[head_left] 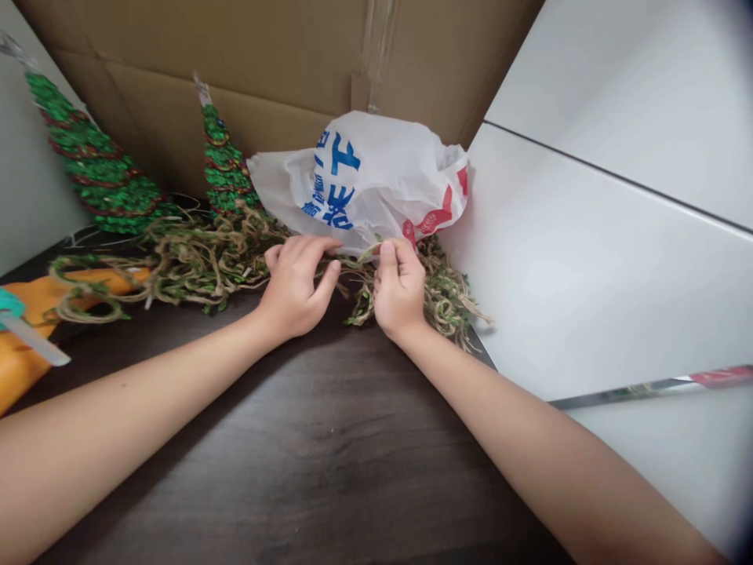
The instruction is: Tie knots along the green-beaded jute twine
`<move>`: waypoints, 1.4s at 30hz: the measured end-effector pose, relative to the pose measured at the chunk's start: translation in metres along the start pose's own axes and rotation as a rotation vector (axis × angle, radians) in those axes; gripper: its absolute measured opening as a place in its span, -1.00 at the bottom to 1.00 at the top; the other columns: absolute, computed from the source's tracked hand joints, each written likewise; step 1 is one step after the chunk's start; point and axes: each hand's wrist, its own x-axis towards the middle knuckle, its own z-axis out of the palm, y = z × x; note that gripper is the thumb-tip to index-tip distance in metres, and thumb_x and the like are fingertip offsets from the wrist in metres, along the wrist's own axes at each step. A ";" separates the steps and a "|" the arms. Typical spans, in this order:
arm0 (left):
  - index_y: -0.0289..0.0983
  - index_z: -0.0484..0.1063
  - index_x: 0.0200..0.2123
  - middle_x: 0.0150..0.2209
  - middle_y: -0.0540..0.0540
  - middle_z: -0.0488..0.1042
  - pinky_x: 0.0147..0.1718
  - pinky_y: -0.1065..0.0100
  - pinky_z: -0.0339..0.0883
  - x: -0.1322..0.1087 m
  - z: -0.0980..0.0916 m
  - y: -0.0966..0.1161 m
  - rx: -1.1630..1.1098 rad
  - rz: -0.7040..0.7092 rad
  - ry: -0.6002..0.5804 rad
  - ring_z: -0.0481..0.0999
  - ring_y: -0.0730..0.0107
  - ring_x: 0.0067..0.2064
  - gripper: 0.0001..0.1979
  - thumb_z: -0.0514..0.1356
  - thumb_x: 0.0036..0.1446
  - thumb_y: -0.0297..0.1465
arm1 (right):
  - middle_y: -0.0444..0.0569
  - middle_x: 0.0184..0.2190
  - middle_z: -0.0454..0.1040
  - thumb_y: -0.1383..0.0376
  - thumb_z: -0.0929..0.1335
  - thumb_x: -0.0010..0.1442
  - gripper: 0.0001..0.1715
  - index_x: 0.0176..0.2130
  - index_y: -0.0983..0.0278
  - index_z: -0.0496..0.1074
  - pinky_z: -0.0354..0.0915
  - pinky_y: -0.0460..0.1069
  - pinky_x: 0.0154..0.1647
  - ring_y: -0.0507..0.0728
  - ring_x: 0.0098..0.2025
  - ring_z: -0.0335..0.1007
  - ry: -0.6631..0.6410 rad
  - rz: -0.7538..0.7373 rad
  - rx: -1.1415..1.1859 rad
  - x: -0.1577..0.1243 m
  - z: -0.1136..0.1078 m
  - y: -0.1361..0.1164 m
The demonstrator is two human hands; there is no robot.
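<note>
Nearest is a dark brown, wood-grained surface (323, 439), with the person's 2 bare forearms reaching across it. At the left edge lies a bright orange, smooth object (17, 373), cut off by the view, with a teal piece bearing a translucent stick (38, 341) in front of it. At the right, a slim, dark rod with a red-and-white end (652, 390) crosses large, glossy white panels (600, 235).

The right hand (400, 289) pinches a green-leaved strand of tangled brown twine (205, 267) between thumb and forefinger. The left hand (299, 286) is loosely curved, its thumb and forefinger slightly apart; I cannot tell whether it grips any strand. The twine spreads in a heap along the back of the surface, on both sides of the hands, and a few loops lie over the orange object.

Just beyond the hands, a crumpled white plastic bag with blue and red printing (400, 173) stands in the way, covering part of the heap. Left of it are 2 green, cone-shaped tinsel trees (227, 169) with red garlands. Behind rises a brown cardboard sheet (235, 47).
</note>
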 end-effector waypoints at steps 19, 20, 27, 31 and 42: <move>-0.16 0.55 -0.13 -0.24 -0.09 0.66 0.07 0.02 0.26 0.001 0.003 -0.003 -0.050 0.006 0.047 0.60 0.14 -0.16 -0.75 0.10 0.47 -0.23 | 0.05 -0.10 0.59 0.07 0.34 0.44 -0.70 0.03 0.18 0.49 0.48 0.12 0.03 0.19 -0.07 0.53 0.078 -0.209 -0.186 -0.010 0.006 0.004; -0.16 0.56 -0.13 -0.27 -0.09 0.65 0.06 0.02 0.25 0.001 0.002 -0.003 -0.039 0.008 0.048 0.60 0.14 -0.17 -0.75 0.10 0.47 -0.24 | 0.09 -0.02 0.58 0.10 0.35 0.42 -0.66 0.11 0.18 0.47 0.49 0.14 0.06 0.21 -0.01 0.53 0.075 -0.271 -0.215 -0.011 0.006 0.004; -0.19 0.61 -0.11 -0.28 -0.09 0.65 0.01 0.04 0.27 0.001 0.000 -0.001 -0.031 0.056 -0.017 0.60 0.16 -0.22 -0.73 0.11 0.47 -0.24 | 0.04 -0.10 0.69 0.10 0.27 0.54 -0.69 -0.06 0.17 0.54 0.45 0.16 0.09 0.23 -0.03 0.59 0.013 -0.375 -0.380 -0.011 0.006 0.006; -0.22 0.58 -0.09 -0.22 -0.14 0.68 0.05 0.03 0.29 0.001 0.001 -0.003 -0.007 0.038 -0.020 0.62 0.14 -0.19 -0.69 0.09 0.49 -0.20 | 0.03 -0.19 0.67 0.09 0.24 0.56 -0.67 -0.12 0.19 0.49 0.45 0.12 -0.02 0.19 -0.14 0.59 0.093 -0.334 -0.336 -0.008 0.006 0.011; -0.22 0.58 -0.19 -0.28 -0.15 0.69 -0.06 0.06 0.30 0.002 0.000 -0.004 -0.070 0.069 -0.050 0.64 0.12 -0.23 -0.62 0.03 0.50 -0.18 | -0.02 -0.29 0.63 0.09 0.28 0.51 -0.73 -0.18 0.17 0.43 0.42 0.12 -0.09 0.19 -0.23 0.57 0.070 -0.274 -0.347 -0.008 0.007 0.011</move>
